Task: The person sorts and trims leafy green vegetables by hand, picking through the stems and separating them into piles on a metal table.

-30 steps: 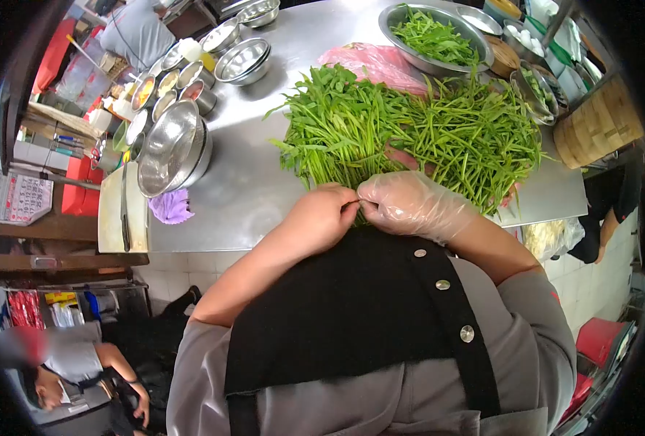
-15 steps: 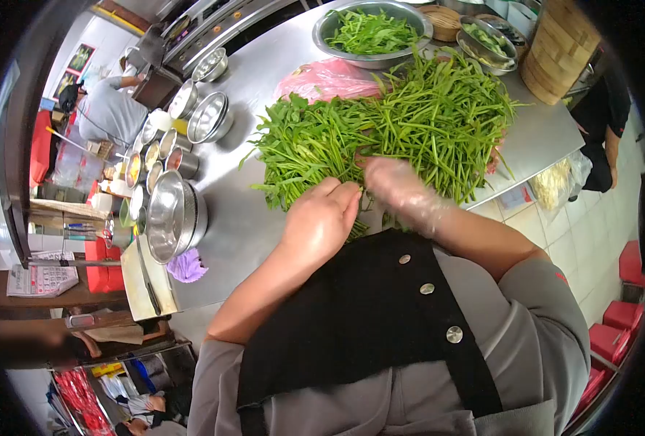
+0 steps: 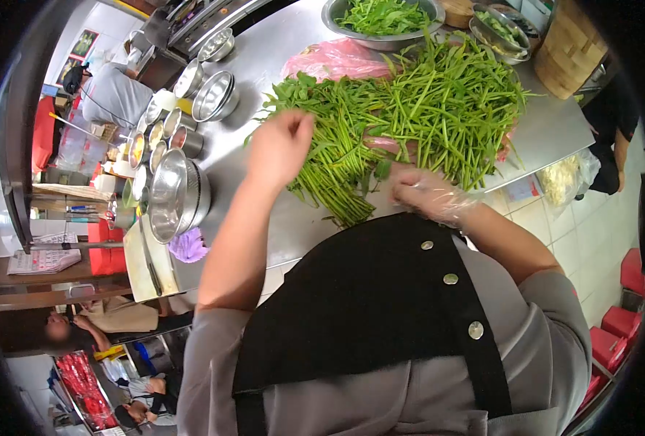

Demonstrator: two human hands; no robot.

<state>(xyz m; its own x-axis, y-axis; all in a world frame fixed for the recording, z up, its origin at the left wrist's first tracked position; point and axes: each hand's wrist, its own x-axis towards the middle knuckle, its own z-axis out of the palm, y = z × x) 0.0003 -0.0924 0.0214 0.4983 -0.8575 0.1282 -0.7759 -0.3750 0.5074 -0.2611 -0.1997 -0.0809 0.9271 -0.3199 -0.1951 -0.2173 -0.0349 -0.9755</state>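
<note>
Two piles of long-stemmed leafy greens, which look like water spinach, lie on the steel table. My left hand is raised at the left edge of the left pile, fingers curled closed. What it pinches, if anything, is hidden. My right hand, in a clear plastic glove, is below the right pile, near the table's front edge. Its fingers are drawn together beside a loose green leaf; whether they grip it is unclear. The left pile's stems point toward my apron.
Behind the piles are a pink plastic bag and a metal bowl of greens. Metal bowls line the left side, near a knife on a cutting board. A bamboo steamer stands at right. Other people are at left and right.
My left hand has moved up and left, away from the stems. My right hand has shifted slightly right and down. More of the left pile's stems show between them.
</note>
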